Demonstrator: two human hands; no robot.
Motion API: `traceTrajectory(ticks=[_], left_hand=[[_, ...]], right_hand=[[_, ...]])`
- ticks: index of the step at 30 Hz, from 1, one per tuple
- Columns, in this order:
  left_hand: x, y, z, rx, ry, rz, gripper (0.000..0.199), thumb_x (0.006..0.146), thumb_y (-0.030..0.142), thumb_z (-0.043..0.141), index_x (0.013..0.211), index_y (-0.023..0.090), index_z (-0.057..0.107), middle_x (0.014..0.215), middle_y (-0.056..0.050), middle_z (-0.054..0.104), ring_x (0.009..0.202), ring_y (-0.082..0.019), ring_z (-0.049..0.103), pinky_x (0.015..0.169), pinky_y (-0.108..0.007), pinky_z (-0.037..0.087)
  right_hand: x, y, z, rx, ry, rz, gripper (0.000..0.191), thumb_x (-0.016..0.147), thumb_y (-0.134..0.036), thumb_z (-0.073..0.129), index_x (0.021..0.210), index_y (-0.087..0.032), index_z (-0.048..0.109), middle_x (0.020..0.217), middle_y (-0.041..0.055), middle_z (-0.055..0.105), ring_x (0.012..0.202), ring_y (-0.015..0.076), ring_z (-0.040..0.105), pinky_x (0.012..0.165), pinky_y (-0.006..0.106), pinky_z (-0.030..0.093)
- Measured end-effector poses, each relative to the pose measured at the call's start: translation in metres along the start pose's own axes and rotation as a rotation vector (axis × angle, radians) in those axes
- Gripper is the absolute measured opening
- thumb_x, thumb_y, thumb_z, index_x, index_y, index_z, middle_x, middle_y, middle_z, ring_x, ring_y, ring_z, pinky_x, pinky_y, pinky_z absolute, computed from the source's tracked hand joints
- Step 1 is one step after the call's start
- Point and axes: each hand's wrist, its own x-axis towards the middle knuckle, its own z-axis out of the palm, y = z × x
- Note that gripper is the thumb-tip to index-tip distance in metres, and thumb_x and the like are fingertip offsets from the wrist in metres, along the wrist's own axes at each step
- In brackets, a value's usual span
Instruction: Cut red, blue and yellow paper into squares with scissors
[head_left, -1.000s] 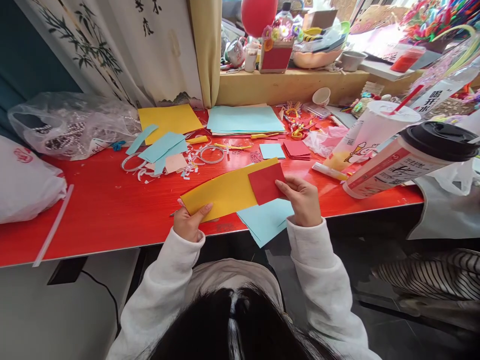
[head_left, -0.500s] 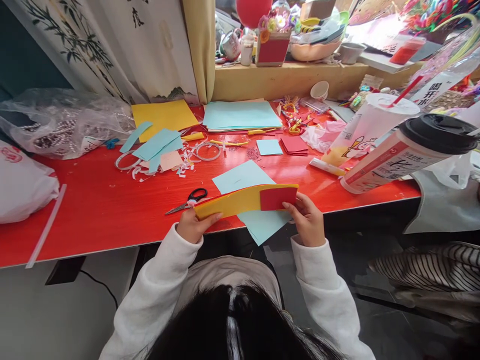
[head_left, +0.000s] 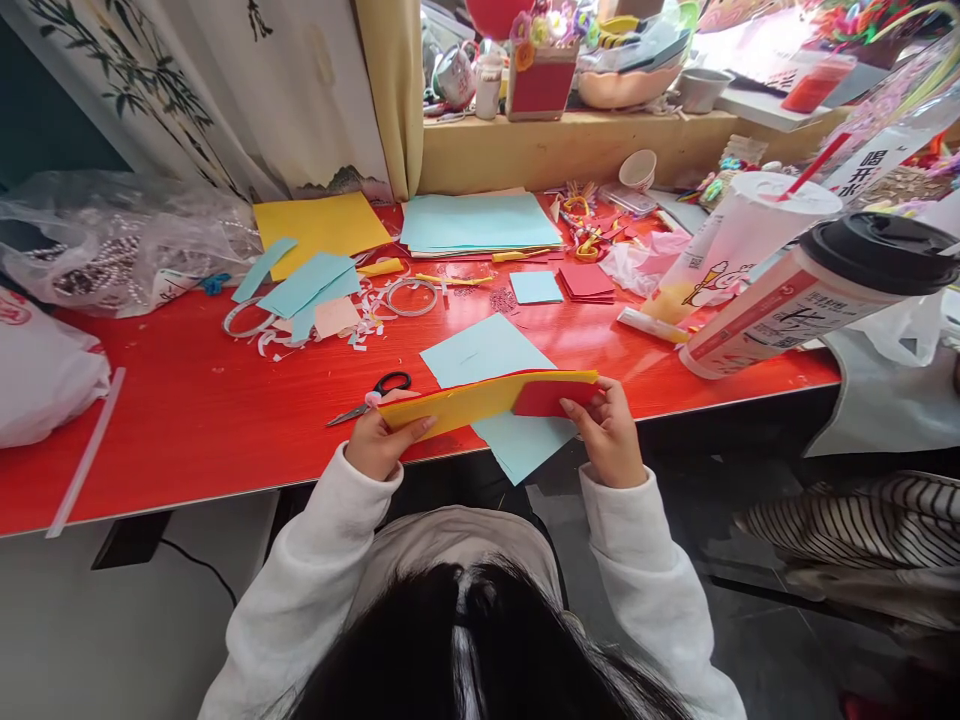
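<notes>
My left hand (head_left: 381,440) pinches the left end of a long yellow paper strip (head_left: 472,403), with a red edge showing along its top. At the strip's other end, my right hand (head_left: 611,435) grips it together with a red paper square (head_left: 540,398) laid against its front face. The strip is held just above the table's front edge. Under it lie light blue paper sheets (head_left: 487,350), partly hidden by the strip and overhanging the edge. Black-handled scissors (head_left: 391,384) rest on the table beside my left hand.
Blue paper pieces (head_left: 311,290) and white scraps lie at the left of the red table (head_left: 187,400). A blue paper stack (head_left: 480,222) and red squares (head_left: 586,283) are farther back. Two large drink cups, one black-lidded (head_left: 810,290), stand at the right.
The red square has shifted slightly left and tilted against the yellow strip. Both hands keep their hold. The whole view has moved a little.
</notes>
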Motion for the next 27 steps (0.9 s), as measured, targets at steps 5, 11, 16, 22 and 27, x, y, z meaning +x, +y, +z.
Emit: traceTrajectory(ticks=[5, 11, 16, 22, 27], left_hand=[[0.001, 0.001, 0.0, 0.02, 0.032, -0.033, 0.035, 0.047, 0.028, 0.08, 0.076, 0.018, 0.063, 0.071, 0.001, 0.064, 0.069, -0.015, 0.06, 0.069, -0.027, 0.05], [0.001, 0.006, 0.002, -0.016, 0.001, -0.048, 0.034, 0.046, 0.028, 0.08, 0.073, 0.017, 0.063, 0.067, 0.001, 0.066, 0.066, -0.016, 0.061, 0.066, -0.028, 0.051], [0.002, 0.005, 0.002, 0.018, 0.003, -0.025, 0.031, 0.047, 0.028, 0.08, 0.071, 0.017, 0.063, 0.066, 0.001, 0.064, 0.065, -0.015, 0.059, 0.065, -0.026, 0.05], [0.001, 0.004, 0.0, -0.047, -0.01, -0.088, 0.039, 0.044, 0.025, 0.081, 0.077, 0.017, 0.062, 0.072, 0.001, 0.065, 0.072, -0.016, 0.061, 0.072, -0.029, 0.051], [0.001, 0.006, 0.0, -0.107, -0.068, -0.081, 0.038, 0.047, 0.022, 0.08, 0.082, 0.016, 0.067, 0.078, -0.001, 0.069, 0.076, -0.017, 0.063, 0.075, -0.028, 0.053]], right_hand=[[0.0, 0.001, -0.002, -0.055, -0.012, 0.043, 0.039, 0.07, -0.037, 0.067, 0.102, -0.024, 0.047, 0.088, 0.0007, 0.066, 0.078, 0.0172, 0.064, 0.069, 0.031, 0.052], [0.0, 0.004, -0.004, -0.205, -0.021, -0.033, 0.033, 0.072, -0.037, 0.065, 0.101, -0.023, 0.059, 0.094, 0.0016, 0.067, 0.081, 0.0191, 0.063, 0.075, 0.034, 0.051], [0.001, 0.003, -0.005, -0.243, -0.024, -0.04, 0.026, 0.072, -0.036, 0.065, 0.094, -0.023, 0.064, 0.083, 0.0001, 0.07, 0.075, 0.02, 0.064, 0.071, 0.036, 0.053], [0.007, -0.001, -0.007, -0.229, -0.103, 0.006, 0.027, 0.067, -0.036, 0.07, 0.09, -0.023, 0.067, 0.088, 0.0002, 0.071, 0.077, 0.0215, 0.065, 0.071, 0.038, 0.055], [0.011, -0.001, -0.011, -0.234, -0.154, 0.036, 0.018, 0.067, -0.036, 0.069, 0.08, -0.024, 0.07, 0.086, -0.0005, 0.071, 0.08, 0.022, 0.065, 0.069, 0.037, 0.056]])
